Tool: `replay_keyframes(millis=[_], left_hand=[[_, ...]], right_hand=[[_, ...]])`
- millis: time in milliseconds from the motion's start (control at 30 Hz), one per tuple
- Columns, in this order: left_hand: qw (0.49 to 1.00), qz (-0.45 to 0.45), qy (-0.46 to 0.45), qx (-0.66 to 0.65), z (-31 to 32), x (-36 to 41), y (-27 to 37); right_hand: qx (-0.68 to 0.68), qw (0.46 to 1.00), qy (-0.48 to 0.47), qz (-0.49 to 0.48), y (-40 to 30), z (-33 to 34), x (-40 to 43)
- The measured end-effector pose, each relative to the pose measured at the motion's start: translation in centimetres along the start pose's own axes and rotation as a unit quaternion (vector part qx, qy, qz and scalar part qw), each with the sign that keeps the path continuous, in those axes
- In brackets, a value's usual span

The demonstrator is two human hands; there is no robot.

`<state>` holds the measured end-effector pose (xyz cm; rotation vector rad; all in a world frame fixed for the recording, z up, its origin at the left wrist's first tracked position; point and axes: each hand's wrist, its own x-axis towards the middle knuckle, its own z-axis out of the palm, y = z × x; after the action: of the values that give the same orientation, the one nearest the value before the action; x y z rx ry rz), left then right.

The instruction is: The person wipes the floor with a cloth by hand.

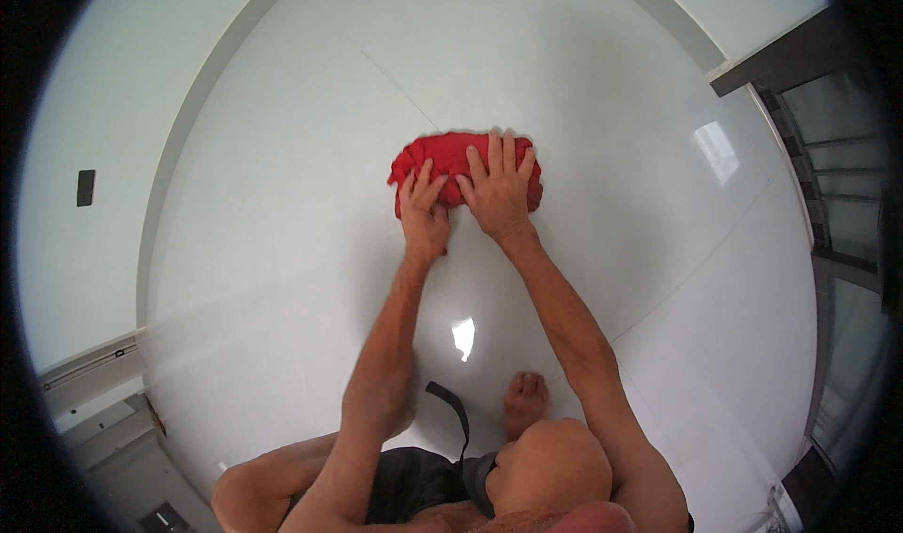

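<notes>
A crumpled red cloth [451,153] lies in a wide bundle on the glossy white tiled floor [317,180]. My left hand [425,212] rests on its left part, fingers spread over the fabric, with a small red bit showing below near the wrist. My right hand [499,187] lies palm down on the right part, its fingers apart and reaching the far edge. Both hands press on top of the cloth; neither is seen closed around it. The palms' undersides are hidden.
Near my bare foot [526,399] a black strap [451,402] hangs over the floor. White walls with a grey skirting [169,152] curve around left and top. A dark-framed door or window [839,173] stands at the right. An opening shows at lower left.
</notes>
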<state>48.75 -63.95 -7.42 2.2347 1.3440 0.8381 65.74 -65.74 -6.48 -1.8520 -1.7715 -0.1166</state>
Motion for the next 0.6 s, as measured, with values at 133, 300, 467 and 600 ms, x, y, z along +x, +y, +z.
replay_keyframes(millis=[133, 300, 467, 600], left_hand=[[0.999, -0.047, 0.001, 0.024, 1.2, -6.5, 5.0], [0.999, -0.039, -0.002, -0.007, 4.1, -14.5, 12.7], [0.976, 0.093, -0.176, -0.089, 7.4, -20.7, 20.3], [0.924, 0.177, -0.305, -0.146, 7.7, -23.9, 24.1]], right_hand=[[0.048, 0.996, -0.045, -0.058, 1.5, -3.4, -4.7], [0.032, 0.996, -0.085, -0.002, 4.1, -10.2, -14.4], [-0.081, 0.982, -0.081, 0.151, 7.3, -19.2, -28.3], [-0.144, 0.953, -0.084, 0.254, 4.3, -24.4, -38.2]])
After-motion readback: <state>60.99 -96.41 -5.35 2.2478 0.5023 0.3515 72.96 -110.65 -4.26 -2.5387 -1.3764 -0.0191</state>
